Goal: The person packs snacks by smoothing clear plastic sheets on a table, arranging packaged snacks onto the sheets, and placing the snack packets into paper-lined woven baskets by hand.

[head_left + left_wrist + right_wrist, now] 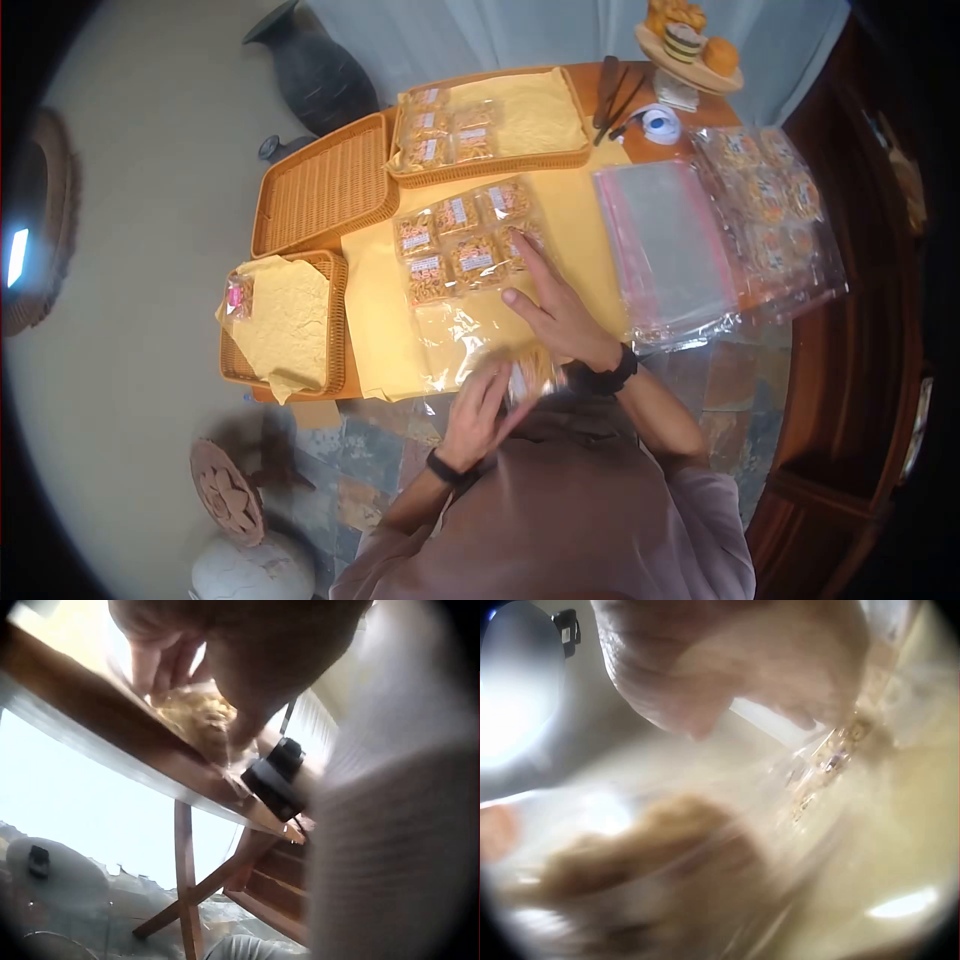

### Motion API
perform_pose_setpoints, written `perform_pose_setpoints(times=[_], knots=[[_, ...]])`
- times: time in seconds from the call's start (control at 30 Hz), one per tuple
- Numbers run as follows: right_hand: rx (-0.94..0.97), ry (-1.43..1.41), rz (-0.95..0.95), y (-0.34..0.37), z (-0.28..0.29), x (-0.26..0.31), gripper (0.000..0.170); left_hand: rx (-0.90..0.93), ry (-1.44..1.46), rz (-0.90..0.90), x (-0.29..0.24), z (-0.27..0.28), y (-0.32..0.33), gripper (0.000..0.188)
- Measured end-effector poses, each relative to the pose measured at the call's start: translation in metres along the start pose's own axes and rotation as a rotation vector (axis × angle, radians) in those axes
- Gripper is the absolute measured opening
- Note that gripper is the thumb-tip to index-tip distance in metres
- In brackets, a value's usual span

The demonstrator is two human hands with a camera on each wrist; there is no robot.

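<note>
A large clear bag (pixel 450 345) lies on the yellow cloth, with several small snack packs (pixel 473 258) in rows in its far part. My left hand (pixel 476 415) is at the bag's near end, its fingers curled round a snack pack (pixel 530 376); in the left wrist view the hand (pixel 232 652) pinches that pack (pixel 196 716) by the table edge. My right hand (pixel 562 318) reaches over the bag with its fingers extended, the fingertips on the pack at the right of the rows. The right wrist view shows the right hand (pixel 742 660) above blurred packs.
Behind are a wicker tray (pixel 490 168) with snack packs and an unfilled one (pixel 325 185). A smaller basket (pixel 338 320) stands left. To the right lie flat clear bags (pixel 665 245) and a filled bag (pixel 770 210). A cake stand (pixel 677 92), tape roll (pixel 660 124) and tools (pixel 607 95) are at the back.
</note>
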State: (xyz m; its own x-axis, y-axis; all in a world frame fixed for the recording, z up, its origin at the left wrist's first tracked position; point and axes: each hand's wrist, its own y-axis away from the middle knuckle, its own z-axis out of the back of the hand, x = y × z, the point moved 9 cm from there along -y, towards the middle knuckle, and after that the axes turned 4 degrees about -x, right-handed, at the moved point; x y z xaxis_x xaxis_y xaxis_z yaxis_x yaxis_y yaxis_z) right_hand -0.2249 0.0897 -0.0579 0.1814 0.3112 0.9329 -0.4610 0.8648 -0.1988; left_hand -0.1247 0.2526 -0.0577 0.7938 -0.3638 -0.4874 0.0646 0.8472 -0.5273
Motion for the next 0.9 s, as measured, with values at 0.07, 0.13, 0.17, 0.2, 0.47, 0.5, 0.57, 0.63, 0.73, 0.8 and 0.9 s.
perform_pose_setpoints(times=[0.07,0.13,0.17,0.2,0.47,0.5,0.57,0.63,0.73,0.8,0.9], knots=[[-0.027,0.065,0.068,0.004,0.003,0.006,0.074,0.089,0.130,-0.083,-0.015,0.030,0.010,0.068],[-0.109,-0.001,0.084,0.009,0.018,0.010,0.076,0.110,0.142,-0.144,-0.016,0.067,-0.001,0.068],[-0.104,-0.009,0.079,0.013,0.020,0.009,0.076,0.128,0.156,-0.213,-0.021,0.085,-0.008,0.069],[-0.168,0.031,0.082,0.018,0.030,0.007,0.077,0.099,0.103,-0.247,-0.019,0.101,-0.027,0.068],[-0.241,0.423,0.095,0.043,0.038,0.005,0.078,-0.018,0.127,-0.026,0.130,0.053,-0.292,0.050],[-0.235,0.426,0.090,0.043,0.038,0.006,0.078,-0.027,0.111,-0.044,0.148,0.036,-0.321,0.049],[-0.233,0.452,0.099,0.041,0.038,0.006,0.078,-0.076,0.277,0.099,0.191,-0.003,-0.368,0.050],[-0.218,0.426,0.055,0.038,0.038,0.003,0.077,-0.065,0.295,0.096,0.205,-0.030,-0.402,0.048],[-0.198,0.424,0.026,0.035,0.041,0.003,0.077,0.024,0.075,-0.031,0.233,-0.070,-0.422,0.046],[-0.155,0.436,0.008,0.033,0.038,-0.003,0.077,0.105,-0.168,-0.158,0.239,-0.088,-0.421,0.047],[-0.123,0.421,0.007,0.030,0.037,-0.004,0.075,0.270,-0.239,-0.085,0.235,-0.105,-0.416,0.053]])
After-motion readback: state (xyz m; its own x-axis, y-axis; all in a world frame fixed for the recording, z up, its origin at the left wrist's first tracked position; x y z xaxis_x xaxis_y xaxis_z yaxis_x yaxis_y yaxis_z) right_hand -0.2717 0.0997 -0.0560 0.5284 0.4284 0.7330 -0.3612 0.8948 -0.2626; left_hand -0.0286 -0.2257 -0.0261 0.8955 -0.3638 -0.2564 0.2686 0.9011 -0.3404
